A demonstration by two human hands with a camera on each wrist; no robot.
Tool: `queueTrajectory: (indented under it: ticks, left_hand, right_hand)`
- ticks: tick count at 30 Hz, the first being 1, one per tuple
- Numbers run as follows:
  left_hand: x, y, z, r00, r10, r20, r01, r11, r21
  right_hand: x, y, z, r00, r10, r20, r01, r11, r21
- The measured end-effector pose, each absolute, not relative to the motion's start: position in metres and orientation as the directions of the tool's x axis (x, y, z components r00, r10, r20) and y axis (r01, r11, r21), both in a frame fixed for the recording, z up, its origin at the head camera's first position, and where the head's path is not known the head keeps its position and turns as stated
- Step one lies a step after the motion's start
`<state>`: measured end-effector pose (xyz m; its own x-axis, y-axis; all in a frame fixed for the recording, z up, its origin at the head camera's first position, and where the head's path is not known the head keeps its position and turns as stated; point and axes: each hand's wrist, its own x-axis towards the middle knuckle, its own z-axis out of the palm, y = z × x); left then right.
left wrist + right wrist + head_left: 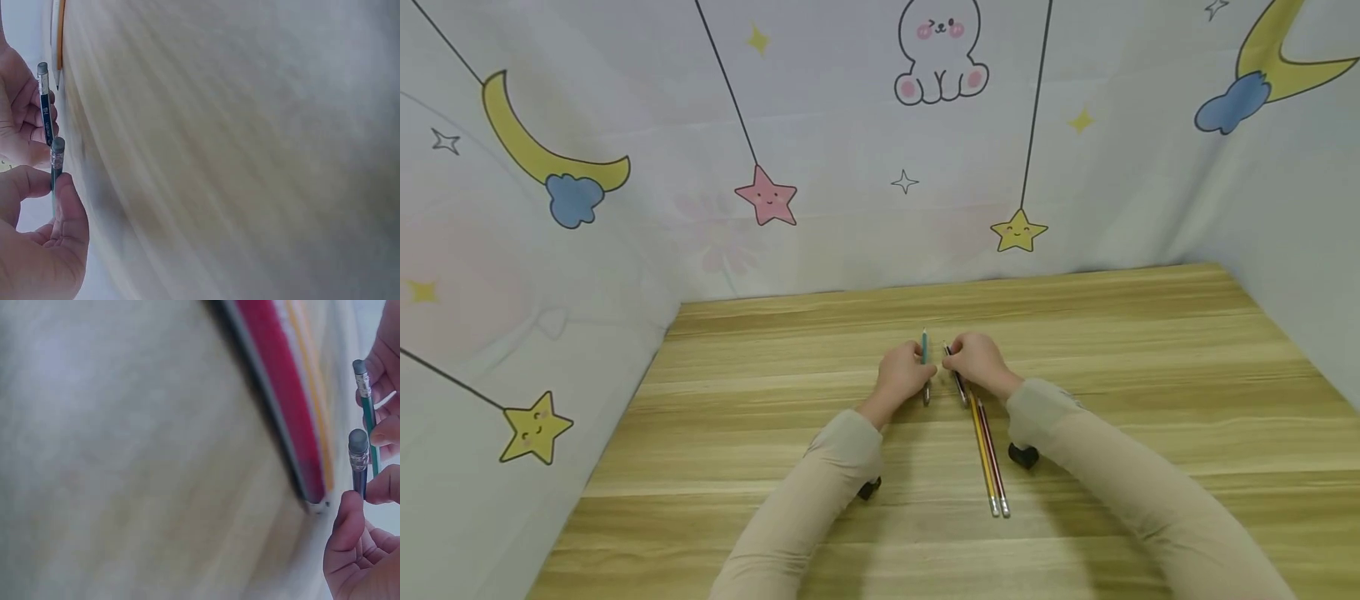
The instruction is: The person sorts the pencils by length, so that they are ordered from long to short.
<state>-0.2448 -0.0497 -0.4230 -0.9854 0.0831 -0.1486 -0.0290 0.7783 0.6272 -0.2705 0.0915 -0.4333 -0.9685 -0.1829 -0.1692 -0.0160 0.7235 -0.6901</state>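
Observation:
In the head view my left hand pinches a teal-green pencil between thumb and fingers, its sharpened tip pointing away from me. Just to its right, my right hand pinches a black pencil that slants slightly. A small gap separates these two pencils. Both wrist views show their grey eraser ends and silver ferrules close up. A yellow pencil and a dark red pencil lie side by side on the table below my right hand, erasers towards me.
The wood-grain table spreads around both hands. A white fabric backdrop printed with stars and moons stands behind it and along both sides. Dark pieces of the wrist gear show beneath the sleeves.

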Motion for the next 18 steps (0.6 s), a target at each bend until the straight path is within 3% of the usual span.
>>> queueTrajectory:
  ticks: [7, 18]
  left_hand:
    - [-0.240, -0.047, -0.418, -0.988, 0.078, -0.132, -0.037, 0.715, 0.698]
    - [-0.234, -0.037, -0.420, -0.973, 0.135, -0.189, -0.100, 0.492, 0.865]
  right_hand:
    - [-0.268, 0.097, -0.425, -0.974, -0.173, -0.143, -0.008, 0.662, -0.749]
    - [-0.260, 0.109, -0.410, -0.975, -0.178, -0.137, 0.012, 0.566, -0.824]
